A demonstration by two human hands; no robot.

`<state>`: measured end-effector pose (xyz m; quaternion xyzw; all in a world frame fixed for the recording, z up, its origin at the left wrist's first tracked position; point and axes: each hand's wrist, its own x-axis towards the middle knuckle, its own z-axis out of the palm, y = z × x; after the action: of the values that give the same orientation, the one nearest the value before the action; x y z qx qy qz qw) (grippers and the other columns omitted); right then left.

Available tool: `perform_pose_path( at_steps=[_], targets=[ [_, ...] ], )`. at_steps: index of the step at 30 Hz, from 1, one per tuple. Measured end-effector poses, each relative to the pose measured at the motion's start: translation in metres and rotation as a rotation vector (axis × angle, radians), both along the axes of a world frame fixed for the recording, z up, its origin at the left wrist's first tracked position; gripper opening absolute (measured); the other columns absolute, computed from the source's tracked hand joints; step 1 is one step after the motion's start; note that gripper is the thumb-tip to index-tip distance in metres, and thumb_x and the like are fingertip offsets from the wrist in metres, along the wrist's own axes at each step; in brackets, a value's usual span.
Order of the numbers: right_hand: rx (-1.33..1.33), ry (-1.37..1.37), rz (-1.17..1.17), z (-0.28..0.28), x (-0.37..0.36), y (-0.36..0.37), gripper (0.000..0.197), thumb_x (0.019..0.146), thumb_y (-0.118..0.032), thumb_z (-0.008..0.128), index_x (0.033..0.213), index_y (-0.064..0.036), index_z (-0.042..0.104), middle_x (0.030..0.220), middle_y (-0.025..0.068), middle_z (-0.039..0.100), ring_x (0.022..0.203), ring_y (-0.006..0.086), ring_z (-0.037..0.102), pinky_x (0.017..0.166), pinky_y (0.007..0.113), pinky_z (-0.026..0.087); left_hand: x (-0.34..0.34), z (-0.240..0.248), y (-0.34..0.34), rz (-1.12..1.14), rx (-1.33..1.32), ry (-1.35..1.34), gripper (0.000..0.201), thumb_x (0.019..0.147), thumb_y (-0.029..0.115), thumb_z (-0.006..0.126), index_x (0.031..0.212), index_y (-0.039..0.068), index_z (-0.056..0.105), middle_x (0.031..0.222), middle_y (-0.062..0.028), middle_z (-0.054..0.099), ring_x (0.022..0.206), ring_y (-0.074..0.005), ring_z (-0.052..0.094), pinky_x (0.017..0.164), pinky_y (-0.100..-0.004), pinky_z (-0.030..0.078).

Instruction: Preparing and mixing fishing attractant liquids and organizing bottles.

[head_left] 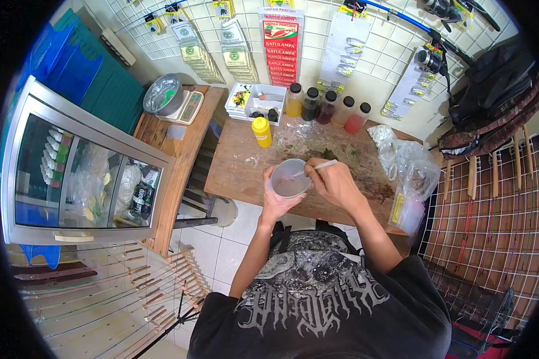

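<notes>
Our left grip [274,206] clamps around the translucent cup [285,186] over the bench [236,143], presumably to steady it; our right grip [336,182], pinched on the white stick [326,164], angles it toward the opening. 5 capped bottles [326,110] stand behind.

The cup [285,170] is round, of clear, slightly milky plastic, with plain sides and an open mouth. It stands roughly upright in the left hand [277,201], held up near the front edge of the table [245,173], its mouth turned upward. A faint pinkish tint shows inside; what it holds is too indistinct to make out. The stick [325,164] is pale, slim and straight. It slants in the right hand [336,184], its upper end jutting out past the fingers, its lower part pointing down and left into the cup's mouth.
</notes>
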<state>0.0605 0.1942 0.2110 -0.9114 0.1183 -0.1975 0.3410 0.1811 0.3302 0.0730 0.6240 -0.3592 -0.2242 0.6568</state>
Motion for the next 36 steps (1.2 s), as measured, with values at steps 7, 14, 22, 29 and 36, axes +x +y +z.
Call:
perform_pose_path(
  at_steps=[7,14,22,29,36],
  targets=[
    [0.035,-0.019,-0.009,-0.003,0.004,0.000,0.017,0.097,-0.015,0.056,0.091,-0.0004,0.062,0.074,0.0200,0.061,0.070,0.0402,0.062,0.063,0.045,0.048,0.002,0.002,0.000,-0.013,0.046,-0.059,0.101,0.059,0.014,0.094,0.138,0.003,0.033,0.130,-0.0148,0.049,0.120,-0.0254,0.055,0.103,-0.0395,0.047],
    [-0.048,0.078,-0.048,0.004,0.002,0.000,0.018,0.095,-0.014,0.056,0.087,0.0005,0.063,0.075,0.0226,0.063,0.073,0.0435,0.063,0.065,0.050,0.049,0.004,-0.002,0.002,0.013,0.031,-0.133,0.101,0.059,0.015,0.095,0.141,0.001,0.037,0.132,-0.0133,0.049,0.123,-0.0250,0.053,0.105,-0.0392,0.045],
    [-0.052,0.059,-0.057,0.003,0.006,0.002,0.017,0.095,-0.014,0.057,0.087,-0.0006,0.062,0.073,0.0215,0.062,0.072,0.0420,0.063,0.063,0.048,0.049,0.007,-0.011,0.000,-0.004,0.040,-0.138,0.105,0.058,0.020,0.095,0.143,-0.002,0.036,0.134,-0.0162,0.052,0.123,-0.0258,0.054,0.106,-0.0404,0.045],
    [-0.107,0.118,-0.053,-0.003,0.005,0.000,0.019,0.094,-0.017,0.058,0.087,0.0003,0.063,0.076,0.0226,0.065,0.073,0.0431,0.065,0.064,0.050,0.050,0.004,-0.010,-0.002,-0.041,0.030,-0.054,0.107,0.058,0.020,0.096,0.143,-0.001,0.035,0.134,-0.0149,0.052,0.124,-0.0247,0.054,0.107,-0.0394,0.045],
    [-0.056,0.120,0.013,-0.001,0.009,-0.001,0.019,0.094,-0.016,0.058,0.089,0.0007,0.064,0.080,0.0233,0.066,0.073,0.0428,0.065,0.066,0.050,0.050,0.008,-0.017,0.001,-0.071,0.064,-0.104,0.107,0.058,0.023,0.096,0.143,-0.002,0.037,0.136,-0.0150,0.051,0.126,-0.0256,0.053,0.108,-0.0397,0.044]
  ],
)
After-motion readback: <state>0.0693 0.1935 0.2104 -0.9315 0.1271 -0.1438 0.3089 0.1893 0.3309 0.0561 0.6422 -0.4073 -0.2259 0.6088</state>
